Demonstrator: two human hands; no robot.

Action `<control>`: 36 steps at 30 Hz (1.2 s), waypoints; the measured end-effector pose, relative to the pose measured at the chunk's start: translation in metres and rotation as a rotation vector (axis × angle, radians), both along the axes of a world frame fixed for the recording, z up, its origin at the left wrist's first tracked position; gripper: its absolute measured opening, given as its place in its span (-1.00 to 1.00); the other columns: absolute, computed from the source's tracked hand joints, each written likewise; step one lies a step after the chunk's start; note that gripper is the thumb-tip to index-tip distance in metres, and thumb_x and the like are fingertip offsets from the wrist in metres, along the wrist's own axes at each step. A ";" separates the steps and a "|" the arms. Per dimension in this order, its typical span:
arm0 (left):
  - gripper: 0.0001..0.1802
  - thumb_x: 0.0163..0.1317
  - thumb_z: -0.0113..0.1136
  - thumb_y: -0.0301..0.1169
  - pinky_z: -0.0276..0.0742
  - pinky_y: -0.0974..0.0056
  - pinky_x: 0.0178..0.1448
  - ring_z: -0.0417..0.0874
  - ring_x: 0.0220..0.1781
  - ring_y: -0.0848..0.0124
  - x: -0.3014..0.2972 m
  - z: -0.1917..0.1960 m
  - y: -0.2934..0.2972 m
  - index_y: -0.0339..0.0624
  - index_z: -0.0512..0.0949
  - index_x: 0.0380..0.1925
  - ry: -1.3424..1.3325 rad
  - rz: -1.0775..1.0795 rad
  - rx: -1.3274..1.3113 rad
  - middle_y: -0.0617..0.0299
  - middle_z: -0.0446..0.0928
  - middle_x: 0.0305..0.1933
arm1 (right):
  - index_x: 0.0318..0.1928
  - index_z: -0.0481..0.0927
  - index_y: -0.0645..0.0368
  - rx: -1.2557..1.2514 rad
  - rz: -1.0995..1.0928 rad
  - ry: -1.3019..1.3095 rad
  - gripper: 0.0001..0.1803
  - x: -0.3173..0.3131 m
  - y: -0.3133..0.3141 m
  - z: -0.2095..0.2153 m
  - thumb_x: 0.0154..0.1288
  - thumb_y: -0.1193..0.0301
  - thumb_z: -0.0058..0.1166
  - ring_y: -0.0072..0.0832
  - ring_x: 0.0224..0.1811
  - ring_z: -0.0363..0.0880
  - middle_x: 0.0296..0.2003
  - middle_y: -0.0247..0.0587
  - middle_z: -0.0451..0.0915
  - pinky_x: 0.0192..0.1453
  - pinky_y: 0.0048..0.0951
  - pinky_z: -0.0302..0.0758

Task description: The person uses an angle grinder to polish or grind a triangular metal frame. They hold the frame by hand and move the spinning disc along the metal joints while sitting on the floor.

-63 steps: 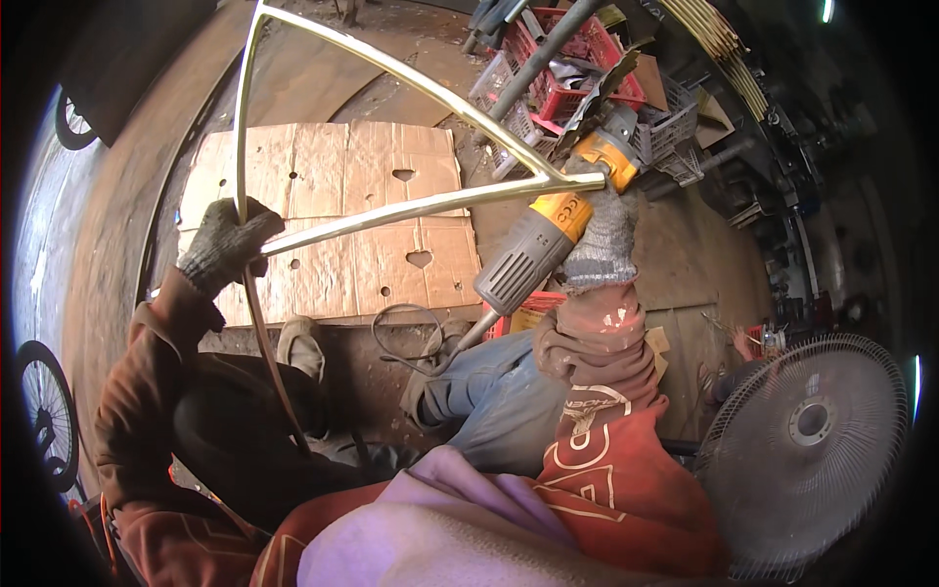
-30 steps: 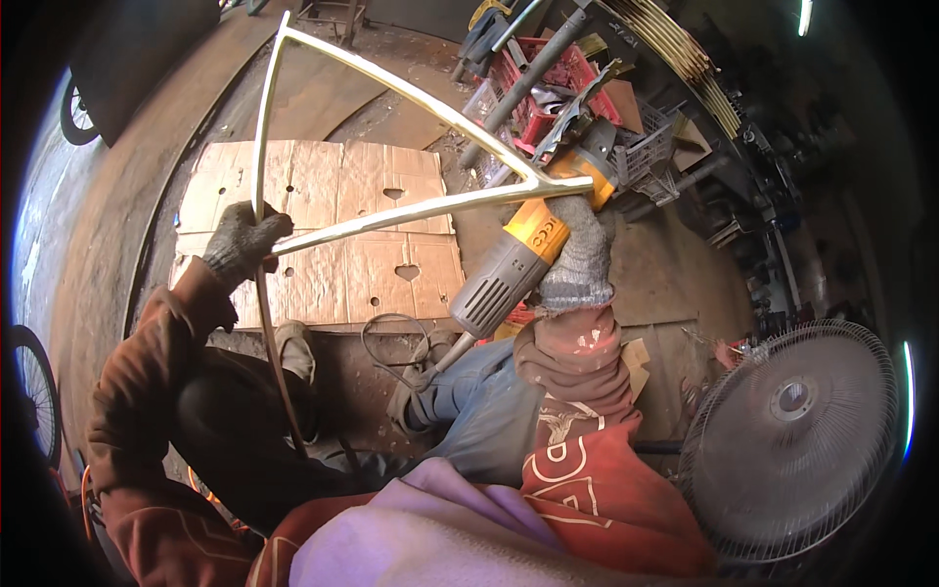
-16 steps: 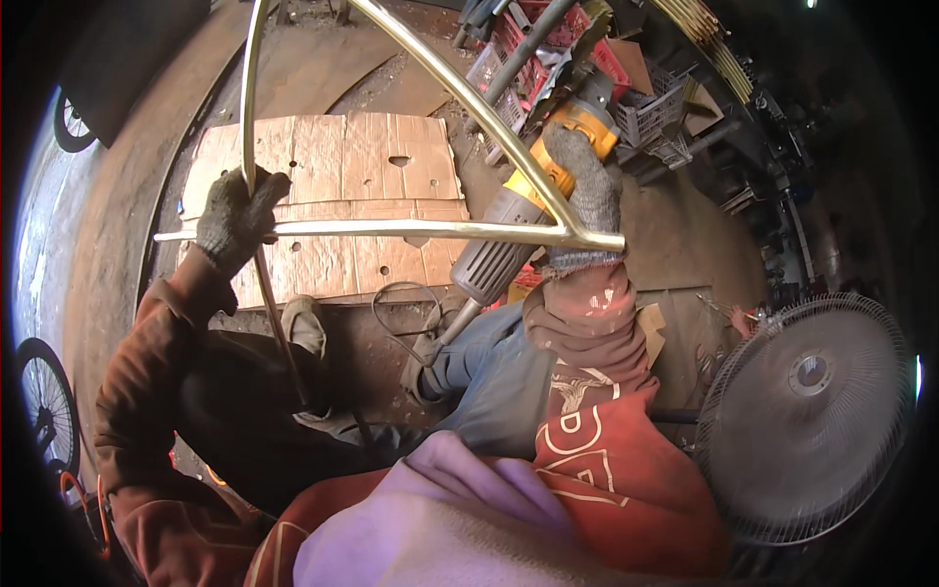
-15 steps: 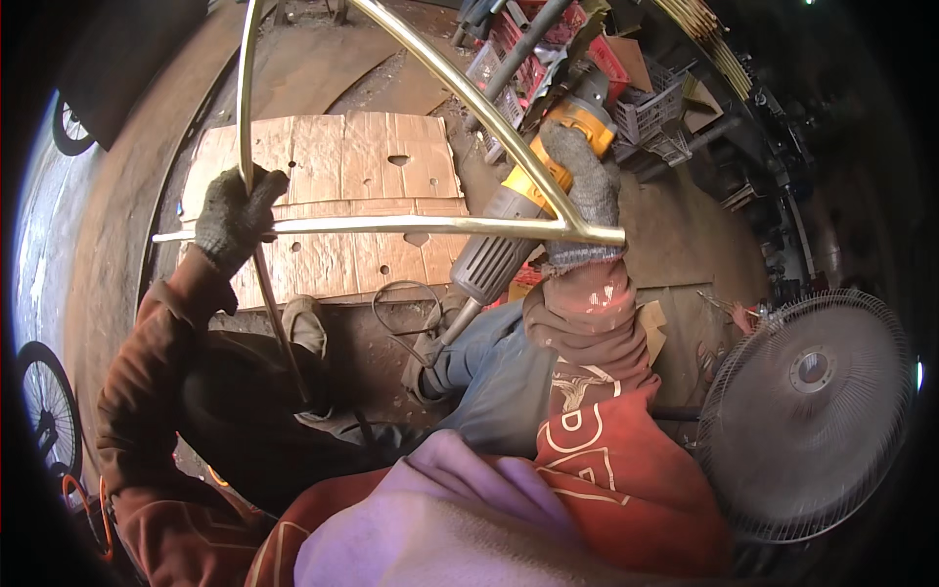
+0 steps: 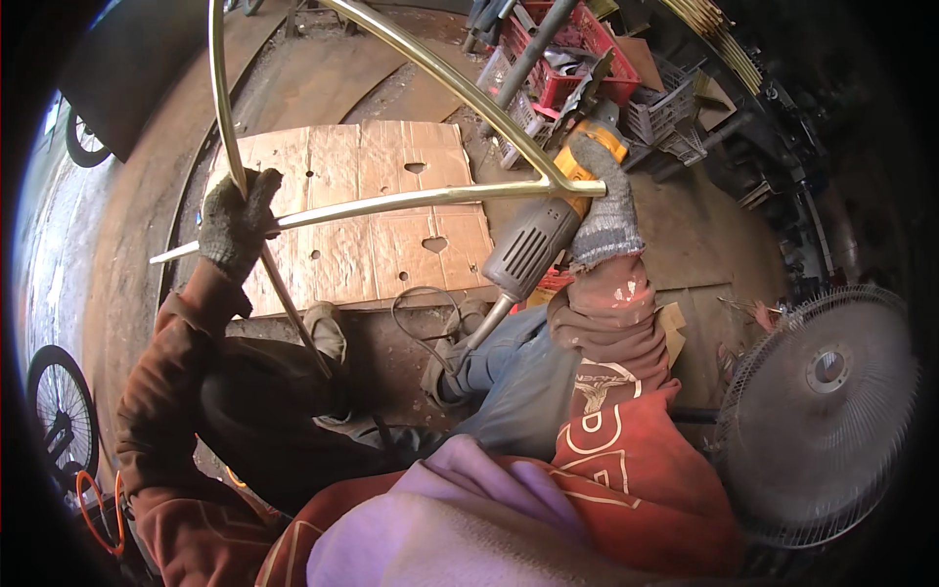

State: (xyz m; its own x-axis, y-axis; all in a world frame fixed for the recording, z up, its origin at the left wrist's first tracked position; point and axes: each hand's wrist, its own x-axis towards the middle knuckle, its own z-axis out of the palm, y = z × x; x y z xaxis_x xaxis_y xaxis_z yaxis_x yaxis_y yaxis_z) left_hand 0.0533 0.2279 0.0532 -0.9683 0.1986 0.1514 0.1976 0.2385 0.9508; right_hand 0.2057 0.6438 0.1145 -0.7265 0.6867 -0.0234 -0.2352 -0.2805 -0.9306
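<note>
My left hand (image 5: 238, 225), in a dark grey work glove, is closed around a brass-coloured tube frame (image 5: 421, 199) where two of its tubes cross. One tube slants from there down toward my legs. A curved tube joins the crossbar in a pointed corner at the right. Beside that corner my right hand (image 5: 608, 217), in a grey knit glove, grips a yellow and grey angle grinder (image 5: 533, 248). The frame's corner passes in front of the grinder. Its head points away from me, and its cord hangs from the near end. The grinder's disc cannot be made out.
Flattened cardboard (image 5: 372, 254) lies on the floor beyond my feet. A large fan (image 5: 822, 411) stands at my right. Red crates (image 5: 621, 73) and grey crates (image 5: 670, 122) with scrap sit at the far right. Bicycle wheels (image 5: 64, 411) show at the left.
The frame has tilted, its right corner rising away from me. My right hand has moved slightly right and farther out with the grinder. My left hand keeps its grip; the whole view has shifted a little.
</note>
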 end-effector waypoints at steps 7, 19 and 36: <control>-0.52 0.27 0.48 -0.19 0.59 0.34 -0.35 0.70 -0.47 0.45 0.022 0.026 0.007 -0.40 0.64 -0.03 -0.080 -0.196 -0.031 0.23 0.62 -0.53 | 0.08 0.58 0.25 -0.075 -0.091 -0.081 -0.55 0.004 -0.021 0.026 0.27 0.31 0.39 -0.09 -0.29 0.76 -0.19 0.03 0.68 -0.19 -0.04 0.80; -0.59 0.41 0.29 -0.32 0.49 0.37 -0.41 0.58 -0.52 0.52 0.024 0.021 -0.009 -0.43 0.61 0.09 -0.374 -0.498 0.029 0.28 0.57 -0.47 | 0.00 0.58 0.29 -0.035 -0.063 -0.065 -0.60 0.014 -0.001 0.011 0.27 0.31 0.38 -0.13 -0.38 0.74 -0.29 0.02 0.68 -0.24 -0.09 0.78; -0.50 0.55 0.14 -0.14 0.67 0.30 0.05 0.69 -0.11 0.49 0.034 0.020 -0.008 -0.29 0.59 0.26 -0.497 -0.924 -0.245 0.17 0.74 -0.01 | -0.14 0.64 0.26 0.005 -0.128 -0.101 -0.67 0.012 0.028 -0.009 0.25 0.30 0.42 -0.21 -0.40 0.73 -0.35 -0.04 0.70 -0.23 -0.15 0.74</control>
State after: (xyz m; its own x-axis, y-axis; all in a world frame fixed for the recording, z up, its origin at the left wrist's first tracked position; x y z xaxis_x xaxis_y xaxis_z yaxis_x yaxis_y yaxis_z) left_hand 0.0869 0.2195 0.0735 -0.3697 0.8563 -0.3608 0.0040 0.3897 0.9209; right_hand 0.2175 0.6714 0.1055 -0.6269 0.7741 -0.0881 -0.1736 -0.2490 -0.9528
